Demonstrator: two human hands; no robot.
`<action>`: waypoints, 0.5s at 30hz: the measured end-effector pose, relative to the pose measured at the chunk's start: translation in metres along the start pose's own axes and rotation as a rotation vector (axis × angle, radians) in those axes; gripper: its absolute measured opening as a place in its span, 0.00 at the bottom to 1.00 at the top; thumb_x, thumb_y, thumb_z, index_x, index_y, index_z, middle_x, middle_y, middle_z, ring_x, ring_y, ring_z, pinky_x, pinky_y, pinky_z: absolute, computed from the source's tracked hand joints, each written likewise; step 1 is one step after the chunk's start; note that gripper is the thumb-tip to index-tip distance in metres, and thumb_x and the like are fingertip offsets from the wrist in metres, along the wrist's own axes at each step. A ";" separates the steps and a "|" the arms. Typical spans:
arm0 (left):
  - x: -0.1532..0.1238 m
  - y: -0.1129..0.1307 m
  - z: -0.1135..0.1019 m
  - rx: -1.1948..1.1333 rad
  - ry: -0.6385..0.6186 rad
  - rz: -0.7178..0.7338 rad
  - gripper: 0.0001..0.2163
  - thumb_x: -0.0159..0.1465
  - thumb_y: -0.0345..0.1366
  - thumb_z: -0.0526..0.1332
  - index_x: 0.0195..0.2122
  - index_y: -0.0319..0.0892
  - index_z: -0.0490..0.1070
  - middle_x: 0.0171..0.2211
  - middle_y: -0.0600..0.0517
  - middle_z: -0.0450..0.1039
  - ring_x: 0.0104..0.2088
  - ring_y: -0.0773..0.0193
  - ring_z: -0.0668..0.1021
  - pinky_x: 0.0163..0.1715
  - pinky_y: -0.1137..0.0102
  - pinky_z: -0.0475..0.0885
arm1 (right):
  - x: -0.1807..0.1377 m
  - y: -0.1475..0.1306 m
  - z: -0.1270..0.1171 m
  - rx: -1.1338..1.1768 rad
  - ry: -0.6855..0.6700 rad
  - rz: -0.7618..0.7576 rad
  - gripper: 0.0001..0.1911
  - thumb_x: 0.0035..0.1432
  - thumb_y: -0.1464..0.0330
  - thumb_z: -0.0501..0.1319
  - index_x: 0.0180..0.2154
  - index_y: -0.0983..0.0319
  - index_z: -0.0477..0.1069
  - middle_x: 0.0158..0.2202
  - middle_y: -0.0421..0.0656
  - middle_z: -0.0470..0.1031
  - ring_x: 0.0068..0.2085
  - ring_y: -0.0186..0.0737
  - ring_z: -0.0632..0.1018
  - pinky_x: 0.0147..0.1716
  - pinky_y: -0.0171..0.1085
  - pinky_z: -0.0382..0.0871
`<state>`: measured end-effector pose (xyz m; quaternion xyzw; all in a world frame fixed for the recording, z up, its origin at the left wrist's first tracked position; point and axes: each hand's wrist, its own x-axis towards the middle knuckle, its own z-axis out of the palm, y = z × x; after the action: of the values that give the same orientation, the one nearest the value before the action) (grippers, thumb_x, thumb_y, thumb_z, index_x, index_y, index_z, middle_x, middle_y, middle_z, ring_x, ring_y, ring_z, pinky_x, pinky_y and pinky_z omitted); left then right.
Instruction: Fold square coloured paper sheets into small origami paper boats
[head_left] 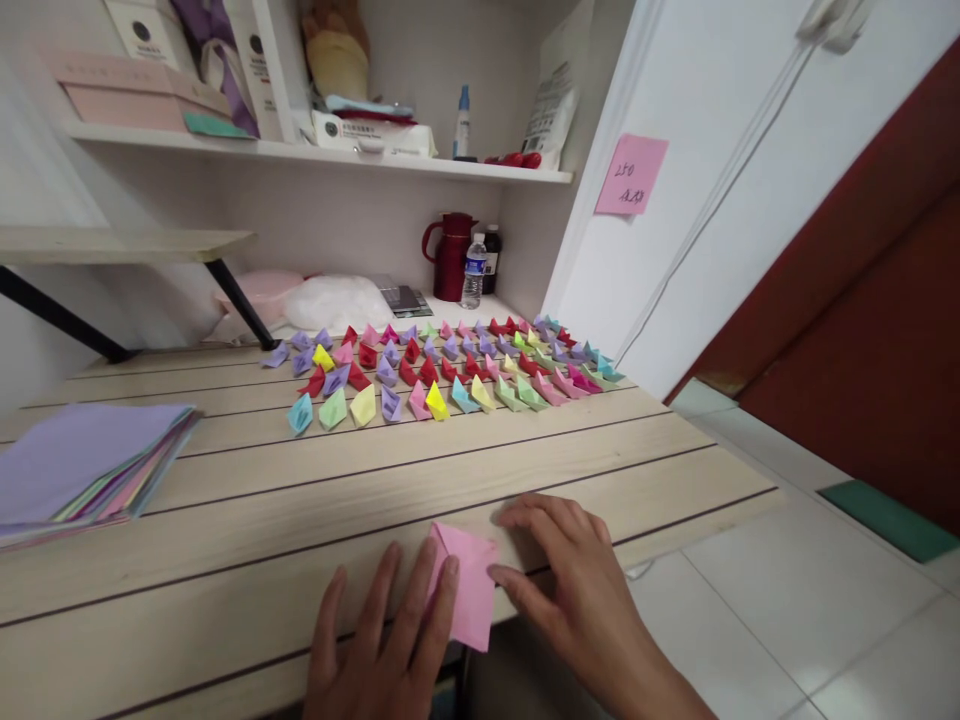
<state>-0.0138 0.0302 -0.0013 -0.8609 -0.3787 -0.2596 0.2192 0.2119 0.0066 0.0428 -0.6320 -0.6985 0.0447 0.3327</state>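
Note:
A pink sheet of paper [469, 580], partly folded, lies at the front edge of the pale wooden table [375, 480]. My left hand [382, 640] rests flat beside it with fingers stretched out, the fingertips pressing the paper's left edge. My right hand [570, 580] lies on the paper's right side, fingers spread and flat, thumb against its edge. Neither hand has the paper lifted.
Several rows of small folded paper boats [442, 365] in many colours fill the table's far half. A stack of coloured paper sheets [82, 470] sits at the left. Behind stand a red jug [450, 255], a water bottle [473, 272] and shelves [315, 150]. A pink note [631, 174] sticks on the wall.

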 end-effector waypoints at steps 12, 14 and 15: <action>-0.001 0.005 0.004 0.071 0.038 -0.022 0.32 0.66 0.28 0.51 0.70 0.58 0.51 0.59 0.53 0.74 0.56 0.50 0.74 0.63 0.45 0.53 | 0.019 -0.010 0.005 0.080 0.017 0.037 0.12 0.56 0.76 0.65 0.37 0.53 0.73 0.44 0.38 0.79 0.47 0.48 0.75 0.48 0.48 0.60; -0.001 0.005 0.006 0.071 0.046 -0.026 0.31 0.67 0.29 0.52 0.69 0.58 0.53 0.59 0.53 0.74 0.56 0.51 0.74 0.63 0.46 0.54 | 0.022 -0.011 0.007 0.087 0.034 0.043 0.12 0.54 0.78 0.64 0.36 0.54 0.73 0.44 0.38 0.79 0.47 0.47 0.75 0.48 0.48 0.60; -0.002 0.005 0.007 0.066 0.051 -0.030 0.30 0.67 0.30 0.53 0.69 0.58 0.54 0.59 0.53 0.75 0.56 0.51 0.74 0.63 0.46 0.54 | 0.022 -0.011 0.007 0.089 0.045 0.043 0.13 0.53 0.79 0.64 0.35 0.54 0.73 0.43 0.38 0.79 0.47 0.47 0.75 0.48 0.47 0.60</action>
<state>-0.0087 0.0303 -0.0086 -0.8406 -0.3941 -0.2722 0.2531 0.1990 0.0275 0.0517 -0.6322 -0.6745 0.0686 0.3751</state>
